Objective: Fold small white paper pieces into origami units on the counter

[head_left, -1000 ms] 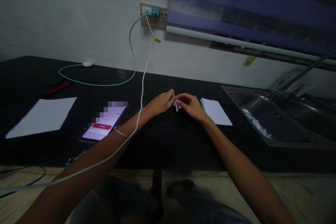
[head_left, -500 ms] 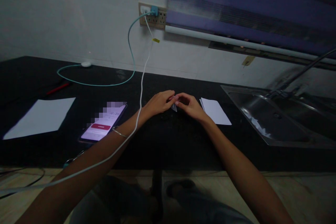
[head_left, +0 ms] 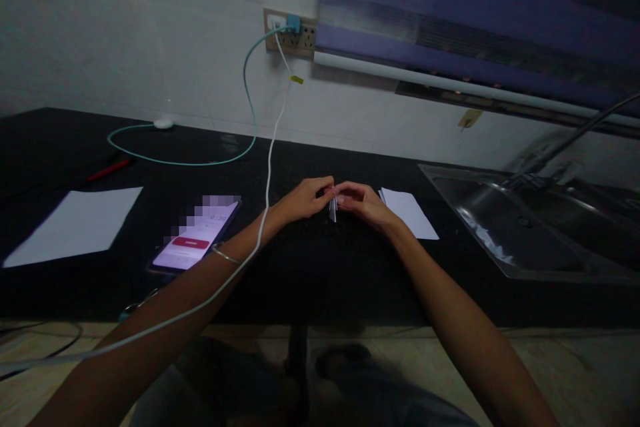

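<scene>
Over the dark counter, my left hand (head_left: 311, 197) and my right hand (head_left: 363, 203) meet at the fingertips. Both pinch a small piece of folded paper (head_left: 333, 209), white and narrow, whose lower end points down toward me. Its upper part is hidden behind the fingers. Just right of my right hand lies a short stack of white paper (head_left: 409, 213). A phone (head_left: 195, 237) with a lit screen rests left of my left forearm, which wears a thin bracelet (head_left: 225, 253).
A white sheet (head_left: 75, 225) lies far left, with a red pen-like object (head_left: 109, 169) behind it. A white cable (head_left: 270, 167) hangs from the wall socket (head_left: 305, 37) across my left forearm. A teal cable (head_left: 183, 163) loops over the counter. On the right is a steel sink (head_left: 465, 230).
The folded paper has turned more upright between my fingertips, and more of its lower end shows. My hands have shifted only slightly; the other things lie as before.
</scene>
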Action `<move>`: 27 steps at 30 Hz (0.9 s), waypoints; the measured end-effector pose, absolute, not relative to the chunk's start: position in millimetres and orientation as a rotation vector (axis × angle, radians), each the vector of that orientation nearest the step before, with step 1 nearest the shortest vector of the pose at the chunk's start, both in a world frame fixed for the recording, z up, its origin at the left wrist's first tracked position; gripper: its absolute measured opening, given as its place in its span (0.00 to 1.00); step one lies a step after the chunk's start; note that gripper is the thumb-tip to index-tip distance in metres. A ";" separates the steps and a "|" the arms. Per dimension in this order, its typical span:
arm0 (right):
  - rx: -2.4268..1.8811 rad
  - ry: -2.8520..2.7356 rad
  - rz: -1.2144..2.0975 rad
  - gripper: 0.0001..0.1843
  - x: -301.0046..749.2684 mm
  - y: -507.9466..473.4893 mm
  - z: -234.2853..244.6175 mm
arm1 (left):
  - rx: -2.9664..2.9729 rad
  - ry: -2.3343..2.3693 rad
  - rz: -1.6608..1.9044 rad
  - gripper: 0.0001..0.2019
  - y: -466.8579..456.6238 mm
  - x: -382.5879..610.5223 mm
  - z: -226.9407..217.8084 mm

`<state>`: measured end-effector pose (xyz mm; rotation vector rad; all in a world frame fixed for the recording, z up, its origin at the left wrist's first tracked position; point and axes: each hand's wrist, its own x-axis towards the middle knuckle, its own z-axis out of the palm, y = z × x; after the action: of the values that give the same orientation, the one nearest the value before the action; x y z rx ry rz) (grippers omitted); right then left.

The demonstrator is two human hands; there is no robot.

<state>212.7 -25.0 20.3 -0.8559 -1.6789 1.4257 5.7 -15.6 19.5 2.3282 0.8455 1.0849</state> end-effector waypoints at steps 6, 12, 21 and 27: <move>-0.893 -1.689 1.417 0.18 206.8 -29.9 22.0 | 2.329 0.849 1.079 0.15 -12.6 5.5 16.4; -0.914 -1.729 1.313 0.20 203.8 -28.7 22.6 | 2.265 0.802 1.089 0.16 -14.2 7.0 15.6; -0.931 -1.684 1.214 0.18 206.1 -24.7 20.4 | 2.036 0.751 0.828 0.26 -10.3 6.7 12.2; -0.941 -1.595 1.171 0.21 202.5 -24.8 20.1 | 2.002 0.620 0.665 0.33 -5.2 5.1 8.3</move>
<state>202.5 -24.8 20.1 -0.9410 -1.5954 1.1712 5.1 -5.2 8.3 2.0017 0.6199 0.6654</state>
